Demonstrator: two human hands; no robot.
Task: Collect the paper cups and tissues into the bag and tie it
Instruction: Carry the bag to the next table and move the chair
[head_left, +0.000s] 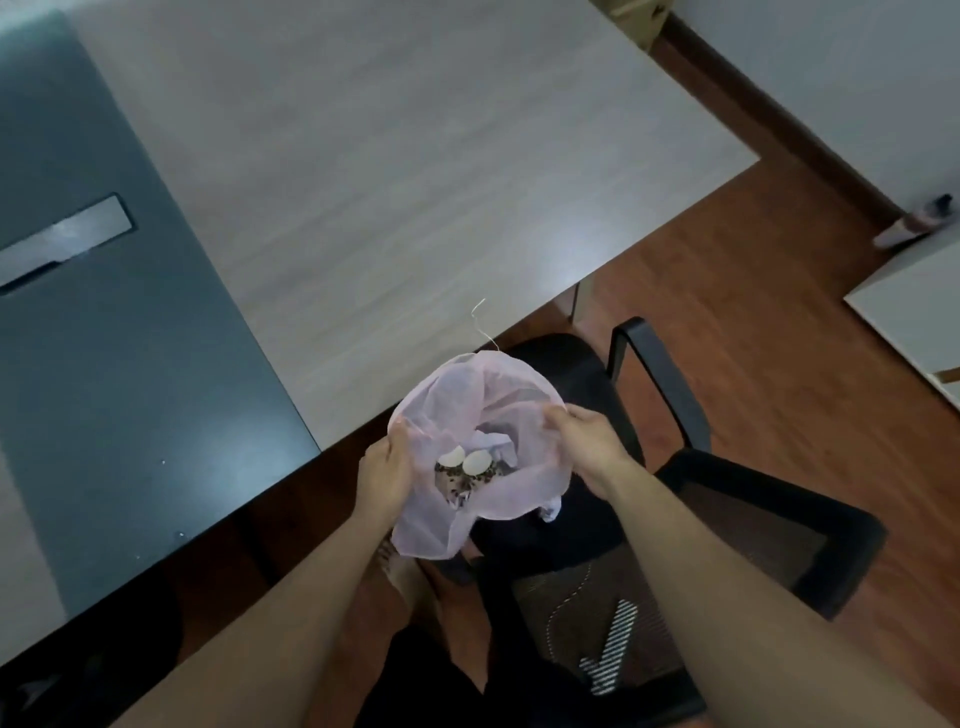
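A thin pink bag (457, 384) hangs open just off the table's near edge, above a black chair. My left hand (387, 470) grips its left rim and my right hand (582, 436) grips its right rim, holding the mouth wide. Down inside lie two patterned paper cups (467, 465) with white insides, and a crumpled white tissue (491, 441) behind them. A thin white drawstring (480, 325) sticks up from the far rim over the table.
A light wood-grain table (415, 156) fills the upper middle, with a dark grey panel (119, 374) and a cable slot (62, 239) on its left. A black mesh office chair (675, 509) stands under the bag. Brown wooden floor (753, 312) lies to the right.
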